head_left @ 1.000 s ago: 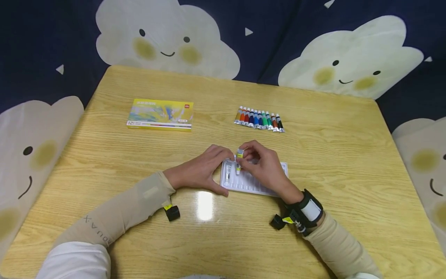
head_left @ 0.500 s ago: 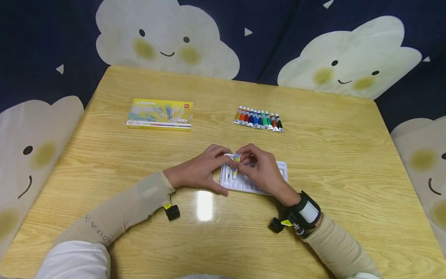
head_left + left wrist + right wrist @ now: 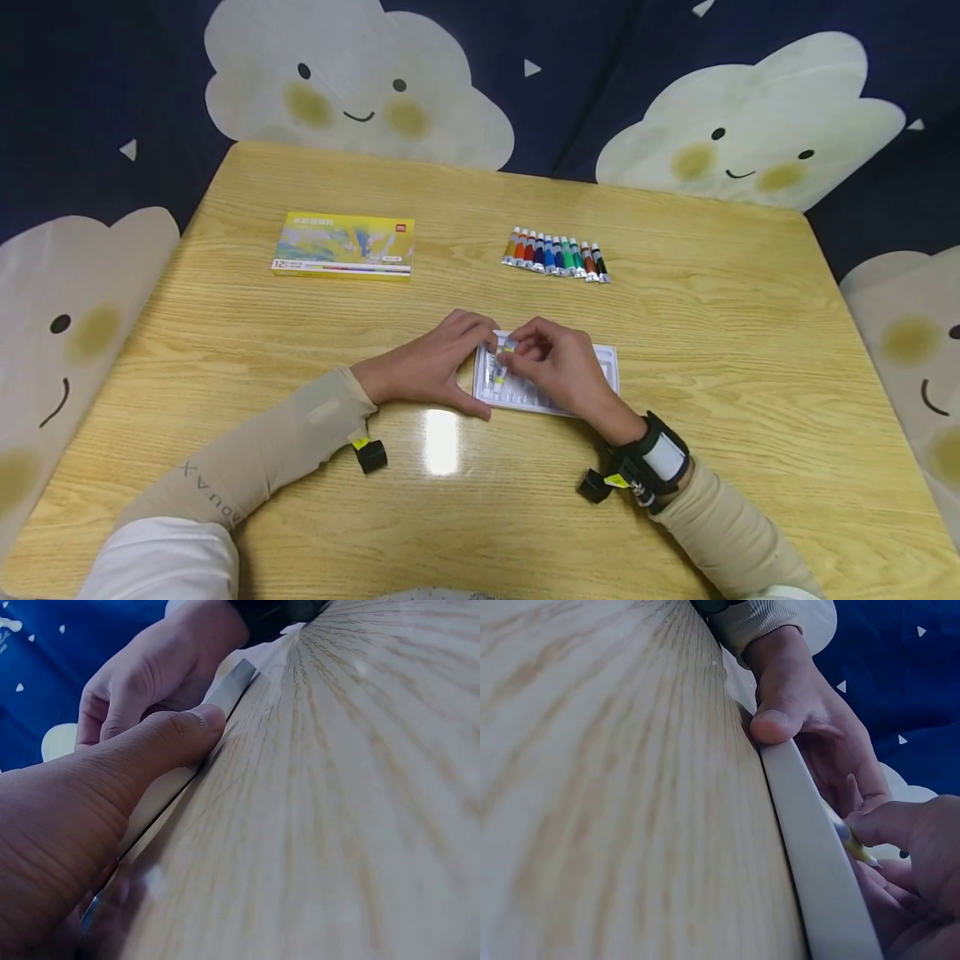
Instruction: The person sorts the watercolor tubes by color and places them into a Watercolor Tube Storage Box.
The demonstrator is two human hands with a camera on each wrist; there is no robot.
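Cloud-printed cloth (image 3: 570, 100) hangs beyond the wooden table (image 3: 712, 333). My left hand (image 3: 431, 367) clasps the left end of the white tray (image 3: 609, 367), thumb at its near edge; my right hand (image 3: 558, 362), bent over the tray, pinches a yellow-banded tube (image 3: 499, 381), nearer that end than a second ago.

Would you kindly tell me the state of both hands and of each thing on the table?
Left hand: holds the tray's left end
Right hand: pinches the yellow-banded tube
Yellow-banded tube: tilted, held at the tray
White tray: flat on the table
Whitish tube: lying in the tray's left end
Row of colored tubes: lying side by side
Yellow box: lying flat, apparently closed
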